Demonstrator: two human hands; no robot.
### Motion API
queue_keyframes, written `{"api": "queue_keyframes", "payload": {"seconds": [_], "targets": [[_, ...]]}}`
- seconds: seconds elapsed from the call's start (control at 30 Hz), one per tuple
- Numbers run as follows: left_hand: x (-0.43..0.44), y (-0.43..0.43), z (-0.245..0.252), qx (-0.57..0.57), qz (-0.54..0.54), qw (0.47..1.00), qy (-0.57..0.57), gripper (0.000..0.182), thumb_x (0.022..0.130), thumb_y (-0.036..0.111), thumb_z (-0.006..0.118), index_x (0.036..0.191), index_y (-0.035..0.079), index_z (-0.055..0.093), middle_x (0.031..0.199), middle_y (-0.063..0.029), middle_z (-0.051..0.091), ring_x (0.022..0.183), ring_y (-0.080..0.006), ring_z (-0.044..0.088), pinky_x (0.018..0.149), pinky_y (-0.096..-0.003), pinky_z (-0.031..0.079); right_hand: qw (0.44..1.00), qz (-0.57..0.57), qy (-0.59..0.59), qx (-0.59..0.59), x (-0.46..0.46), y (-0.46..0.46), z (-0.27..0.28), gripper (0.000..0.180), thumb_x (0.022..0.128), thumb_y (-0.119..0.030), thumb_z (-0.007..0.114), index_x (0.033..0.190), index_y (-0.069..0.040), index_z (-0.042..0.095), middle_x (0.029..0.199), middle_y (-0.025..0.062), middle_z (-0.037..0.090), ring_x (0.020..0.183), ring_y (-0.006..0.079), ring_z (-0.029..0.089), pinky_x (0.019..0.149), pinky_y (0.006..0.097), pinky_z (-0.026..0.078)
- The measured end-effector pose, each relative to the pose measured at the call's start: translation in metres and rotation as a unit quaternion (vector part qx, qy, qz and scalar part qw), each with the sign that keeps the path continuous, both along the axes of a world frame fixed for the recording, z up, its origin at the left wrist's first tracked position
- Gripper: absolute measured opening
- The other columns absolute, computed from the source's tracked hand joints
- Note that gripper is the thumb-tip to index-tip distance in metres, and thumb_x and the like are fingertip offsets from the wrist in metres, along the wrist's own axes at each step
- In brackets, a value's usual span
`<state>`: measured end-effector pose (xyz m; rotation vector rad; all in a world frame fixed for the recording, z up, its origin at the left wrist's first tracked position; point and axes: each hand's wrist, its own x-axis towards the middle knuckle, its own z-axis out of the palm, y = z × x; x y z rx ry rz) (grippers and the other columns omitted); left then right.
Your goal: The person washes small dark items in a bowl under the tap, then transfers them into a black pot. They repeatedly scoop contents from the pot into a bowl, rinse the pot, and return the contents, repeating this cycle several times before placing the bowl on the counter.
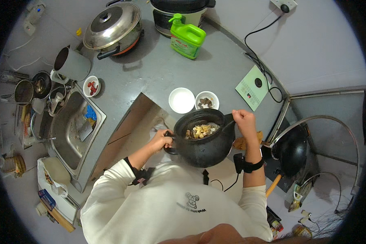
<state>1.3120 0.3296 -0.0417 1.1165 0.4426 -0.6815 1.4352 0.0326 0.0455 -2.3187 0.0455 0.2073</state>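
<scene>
Both hands hold a black pot (206,152), tilted in front of my chest at the counter's inner edge. Pale yellow and brown food pieces (202,131) show inside it. My left hand (161,142) is closed around the loop handle on the pot's left side. My right hand (244,123) grips the dark projection at its upper right. Just beyond the pot stand a white bowl (181,100) that looks empty and a smaller white bowl (207,97) with brown pieces in it.
A steel sink (73,143) lies left, near a bowl of red pieces (91,86). A lidded pan (113,29) and a green pump bottle (187,39) stand farther back. Right are a light green panel with a knob (253,88), a black cord (256,58) and a wok (291,152).
</scene>
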Motion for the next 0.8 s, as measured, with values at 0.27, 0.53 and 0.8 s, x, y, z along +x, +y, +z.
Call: {"api": "queue_keyframes", "payload": {"seconds": [0.27, 0.53, 0.8], "targets": [[0.026, 0.035, -0.029, -0.137, 0.003, 0.988, 0.077, 0.018, 0.060, 0.001, 0.052, 0.078, -0.002, 0.050, 0.051, -0.0057, 0.047, 0.042, -0.0127, 0.044, 0.044, -0.0256, 0.037, 0.989, -0.008, 0.058, -0.132, 0.028, 0.056, 0.019, 0.041, 0.077, -0.034, 0.060, 0.067, 0.005, 0.056, 0.047, 0.0078, 0.042, 0.048, 0.0108, 0.037, 0.046, 0.0299, 0.036], [0.039, 0.061, -0.064, -0.290, 0.002, 0.944, 0.157, 0.008, 0.063, 0.003, 0.051, 0.059, 0.005, 0.045, 0.048, -0.0034, 0.041, 0.042, -0.0135, 0.039, 0.046, -0.0292, 0.036, 0.967, 0.038, 0.102, -0.231, 0.080, 0.103, 0.006, 0.050, 0.077, -0.041, 0.058, 0.062, 0.007, 0.055, 0.046, 0.0128, 0.038, 0.047, 0.0141, 0.037, 0.047, 0.0327, 0.037], [0.048, 0.051, -0.083, -0.384, 0.022, 0.895, 0.226, 0.017, 0.062, 0.005, 0.053, 0.049, 0.007, 0.042, 0.045, -0.0044, 0.040, 0.041, -0.0150, 0.038, 0.047, -0.0317, 0.037, 0.932, 0.088, 0.145, -0.319, 0.127, 0.123, -0.008, 0.056, 0.077, -0.047, 0.052, 0.063, 0.007, 0.055, 0.050, 0.0214, 0.045, 0.049, 0.0330, 0.048, 0.055, 0.0383, 0.042]]}}
